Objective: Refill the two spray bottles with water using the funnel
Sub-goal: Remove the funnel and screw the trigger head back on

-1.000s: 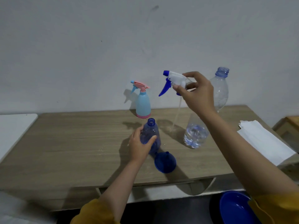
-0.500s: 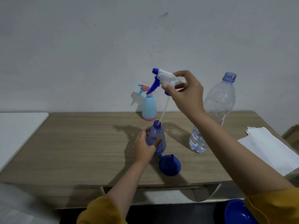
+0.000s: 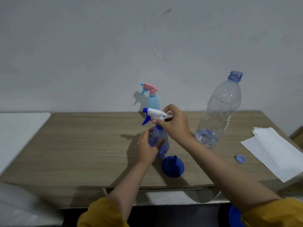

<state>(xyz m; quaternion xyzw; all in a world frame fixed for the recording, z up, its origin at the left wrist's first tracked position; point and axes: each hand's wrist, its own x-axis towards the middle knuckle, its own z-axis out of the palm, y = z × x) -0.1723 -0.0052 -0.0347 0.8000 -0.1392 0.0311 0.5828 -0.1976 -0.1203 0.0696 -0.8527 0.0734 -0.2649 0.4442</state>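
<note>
Left hand is gripping the clear blue spray bottle standing mid table, fingers curled round it. Right hand is pinching the white trigger sprayer head at its neck. Blue funnel is lying just beside; water bottle is standing right.

Funnel before spray bottle

Dim, flat indoor light. Soft shadows fall leftward on the table and wall. Wide-angle bending and slight softness at edges
</note>
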